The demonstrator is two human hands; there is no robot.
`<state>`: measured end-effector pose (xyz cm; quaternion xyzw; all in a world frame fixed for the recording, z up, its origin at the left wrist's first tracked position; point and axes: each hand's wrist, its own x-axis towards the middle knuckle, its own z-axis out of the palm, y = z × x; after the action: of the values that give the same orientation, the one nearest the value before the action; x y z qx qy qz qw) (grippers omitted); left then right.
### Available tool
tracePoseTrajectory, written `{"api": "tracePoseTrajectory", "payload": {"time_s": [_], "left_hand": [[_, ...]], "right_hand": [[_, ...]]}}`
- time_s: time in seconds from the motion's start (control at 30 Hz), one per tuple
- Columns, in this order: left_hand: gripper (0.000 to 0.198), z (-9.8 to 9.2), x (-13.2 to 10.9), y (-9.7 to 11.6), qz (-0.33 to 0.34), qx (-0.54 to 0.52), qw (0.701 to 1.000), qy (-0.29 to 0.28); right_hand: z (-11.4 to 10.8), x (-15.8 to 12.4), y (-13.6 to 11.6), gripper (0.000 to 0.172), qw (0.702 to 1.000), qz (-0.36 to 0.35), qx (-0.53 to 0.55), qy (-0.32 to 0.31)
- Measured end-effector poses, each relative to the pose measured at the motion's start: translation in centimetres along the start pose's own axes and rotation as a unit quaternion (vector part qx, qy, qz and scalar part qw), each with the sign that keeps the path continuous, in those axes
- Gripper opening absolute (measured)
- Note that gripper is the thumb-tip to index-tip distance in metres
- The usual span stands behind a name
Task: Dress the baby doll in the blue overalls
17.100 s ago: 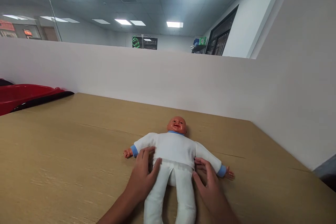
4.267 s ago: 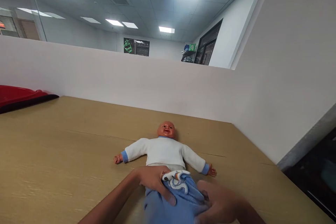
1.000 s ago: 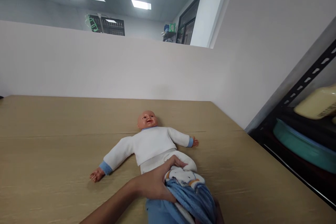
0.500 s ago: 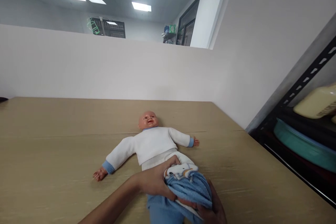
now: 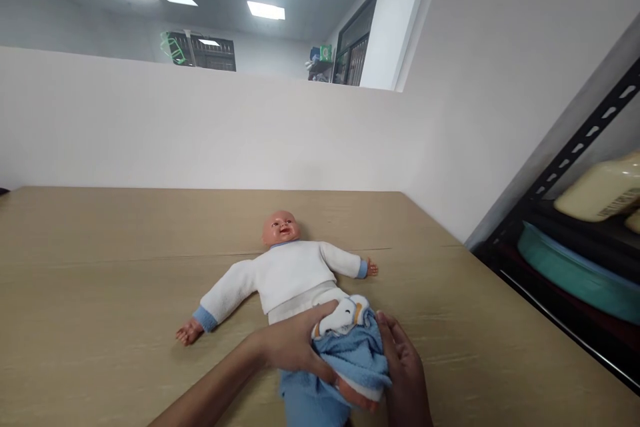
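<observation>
A baby doll in a white top with blue cuffs lies on its back on the wooden table, arms spread. Blue trousers with a white and orange animal patch cover its lower body, the raised leg bunched in cloth. My left hand is closed around that trouser leg from the left, thumb up near the patch. On the other side, my right hand pinches the cloth at its right edge. Below the white-trimmed hem a bit of the doll's foot shows. Some right fingertips are hidden by cloth.
A white partition wall rises behind the table. To the right, a black metal shelf holds a teal basin and a cream-coloured bottle. The table's right edge runs diagonally toward the lower right.
My right hand has moved up from beneath the foot to the cloth's right edge. The trouser leg sits lower and the foot shows more. My left hand stays in place.
</observation>
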<state>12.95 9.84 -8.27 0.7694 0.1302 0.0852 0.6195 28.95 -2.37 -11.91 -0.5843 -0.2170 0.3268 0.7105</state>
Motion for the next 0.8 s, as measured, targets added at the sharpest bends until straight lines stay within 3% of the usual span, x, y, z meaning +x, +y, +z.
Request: {"api": "tracePoseTrajectory", "payload": {"time_s": [0.2,0.37,0.43,0.6,0.7,0.8], "left_hand": [[0.102,0.4,-0.3,0.4,0.022,-0.006,1.0,0.013],[0.115,0.8,-0.5,0.1,0.031,0.022,0.999,0.037],[0.115,1.1,-0.4,-0.1,0.043,0.035,0.997,0.046],[0.096,2.2,-0.1,-0.2,0.083,0.062,0.991,0.082],[0.098,2.2,-0.1,-0.2,0.079,0.043,0.992,0.091],[0.102,1.6,-0.2,-0.4,0.057,0.014,0.995,0.074]], "right_hand": [[0.3,-0.2,-1.7,0.053,0.999,0.026,0.009,-0.037],[-0.4,-1.1,-3.1,0.077,0.985,-0.015,0.007,-0.174],[-0.5,-1.1,-3.2,0.078,0.977,-0.013,0.0,-0.214],[-1.0,0.4,-2.6,0.056,0.968,-0.044,-0.128,-0.212],[-1.4,1.4,-1.7,0.058,0.962,-0.059,-0.169,-0.207],[-1.4,1.7,-0.9,0.06,0.97,-0.078,-0.178,-0.148]]}}
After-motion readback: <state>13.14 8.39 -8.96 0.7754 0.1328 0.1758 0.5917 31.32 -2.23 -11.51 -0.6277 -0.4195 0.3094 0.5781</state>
